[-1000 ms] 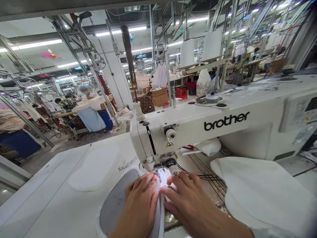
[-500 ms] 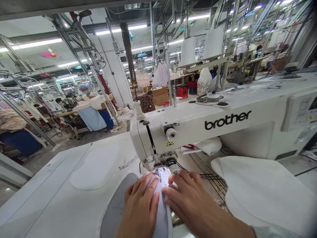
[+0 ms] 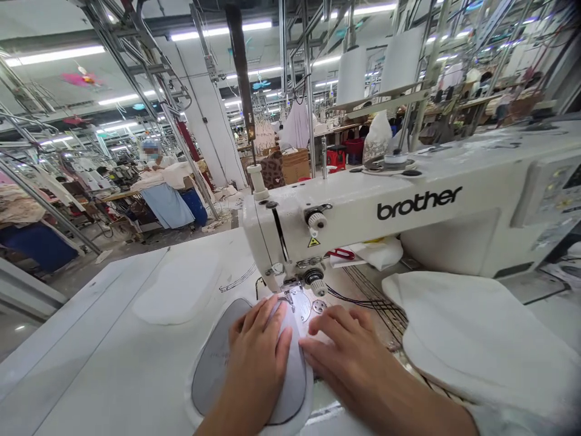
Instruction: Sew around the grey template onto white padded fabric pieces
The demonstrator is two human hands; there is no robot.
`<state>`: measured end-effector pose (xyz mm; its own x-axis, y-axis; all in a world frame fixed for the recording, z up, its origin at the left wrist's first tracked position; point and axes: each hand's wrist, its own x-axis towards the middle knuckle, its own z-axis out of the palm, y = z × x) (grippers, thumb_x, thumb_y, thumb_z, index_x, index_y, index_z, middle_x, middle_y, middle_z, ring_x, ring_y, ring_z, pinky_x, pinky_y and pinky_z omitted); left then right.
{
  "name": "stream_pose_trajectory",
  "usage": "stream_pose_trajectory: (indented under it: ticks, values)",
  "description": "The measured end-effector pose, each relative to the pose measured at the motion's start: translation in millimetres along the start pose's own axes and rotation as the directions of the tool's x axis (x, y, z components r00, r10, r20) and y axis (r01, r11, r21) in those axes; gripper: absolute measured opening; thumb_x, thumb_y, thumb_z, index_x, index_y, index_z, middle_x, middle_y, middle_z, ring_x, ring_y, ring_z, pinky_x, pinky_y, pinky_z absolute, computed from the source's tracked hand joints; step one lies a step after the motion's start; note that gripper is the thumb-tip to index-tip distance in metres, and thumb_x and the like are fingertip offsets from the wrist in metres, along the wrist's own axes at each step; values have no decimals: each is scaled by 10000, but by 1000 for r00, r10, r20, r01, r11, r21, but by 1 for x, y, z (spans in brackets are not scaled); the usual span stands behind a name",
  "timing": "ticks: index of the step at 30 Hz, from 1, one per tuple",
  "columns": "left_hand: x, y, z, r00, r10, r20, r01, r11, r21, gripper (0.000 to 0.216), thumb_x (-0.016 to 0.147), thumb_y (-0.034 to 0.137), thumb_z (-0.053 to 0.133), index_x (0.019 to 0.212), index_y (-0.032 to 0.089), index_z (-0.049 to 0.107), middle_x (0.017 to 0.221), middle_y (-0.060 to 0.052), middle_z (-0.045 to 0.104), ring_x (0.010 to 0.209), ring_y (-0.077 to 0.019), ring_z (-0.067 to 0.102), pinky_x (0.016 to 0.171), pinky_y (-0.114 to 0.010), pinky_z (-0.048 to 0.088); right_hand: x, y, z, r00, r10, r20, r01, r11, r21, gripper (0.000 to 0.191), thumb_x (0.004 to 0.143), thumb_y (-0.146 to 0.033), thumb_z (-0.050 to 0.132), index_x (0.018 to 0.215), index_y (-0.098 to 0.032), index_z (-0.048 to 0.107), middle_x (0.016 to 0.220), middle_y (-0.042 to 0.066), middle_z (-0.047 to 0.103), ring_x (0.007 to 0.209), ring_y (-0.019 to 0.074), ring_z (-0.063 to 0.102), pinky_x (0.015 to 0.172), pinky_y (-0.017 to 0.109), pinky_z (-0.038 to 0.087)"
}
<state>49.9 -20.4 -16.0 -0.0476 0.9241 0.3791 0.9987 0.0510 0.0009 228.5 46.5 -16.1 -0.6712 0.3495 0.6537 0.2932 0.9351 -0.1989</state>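
My left hand (image 3: 261, 348) lies flat, fingers stretched out, on a grey rounded template (image 3: 215, 357) with faint writing. Under the template is a white fabric piece (image 3: 193, 396), whose border shows around it. At the right edge of this piece is my right hand (image 3: 347, 351), fingers bent and apart, one tip touching the edge. Just beyond my left fingertips are the presser foot (image 3: 287, 298) and needle area of a white Brother sewing machine (image 3: 345, 212). A lit metal plate (image 3: 300, 304) shows beside the foot.
Another white cut piece (image 3: 177, 297) lies on the table's left side. White fabric (image 3: 472, 339) is heaped at right under the machine arm, near red-handled snips (image 3: 341, 254). Thread cones (image 3: 351, 75) stand behind. A masked person (image 3: 152, 154) sits at a far station.
The fabric and template have come back toward me from the foot, exposing the metal plate. Both hands stay beside or on them. The view has tilted slightly.
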Motion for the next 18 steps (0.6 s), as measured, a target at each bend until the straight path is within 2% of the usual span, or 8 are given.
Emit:
stream_pose_trajectory:
  ticks: [3, 6, 11, 18]
  values:
    - [0, 1, -5, 998, -22, 65, 23, 1000, -19, 383, 964, 283, 393, 1279, 192, 591, 1398, -52, 562, 1273, -267, 520, 972, -505, 450, -12, -17, -2, 990, -37, -134, 43, 998, 47, 248, 1006, -190, 439, 824, -199, 608, 801, -29, 649, 747, 137, 536, 733, 327, 274]
    - [1, 2, -8, 995, -30, 97, 32, 999, -26, 392, 967, 309, 405, 1302, 189, 571, 1416, -58, 544, 1290, -275, 502, 988, -508, 439, -21, -32, 0, 972, -89, -215, 97, 995, 29, 241, 990, -169, 487, 778, -195, 600, 747, -60, 654, 695, 111, 533, 713, 310, 280]
    - [0, 5, -7, 997, -25, 68, 26, 999, -22, 375, 964, 290, 436, 1293, 176, 573, 1408, -74, 552, 1273, -281, 512, 979, -509, 436, -23, -45, 7, 974, -94, -204, 90, 996, -27, 287, 978, -112, 436, 744, -193, 579, 707, -54, 642, 689, 112, 549, 693, 304, 291]
    - [-4, 8, -6, 999, -5, -46, 6, 1000, 3, 346, 962, 226, 396, 1223, 158, 612, 1331, -85, 619, 1194, -299, 568, 934, -548, 407, -24, -53, 12, 979, -89, -181, 67, 990, -127, 321, 953, -74, 366, 717, -188, 553, 673, -47, 592, 645, 115, 525, 688, 305, 281]
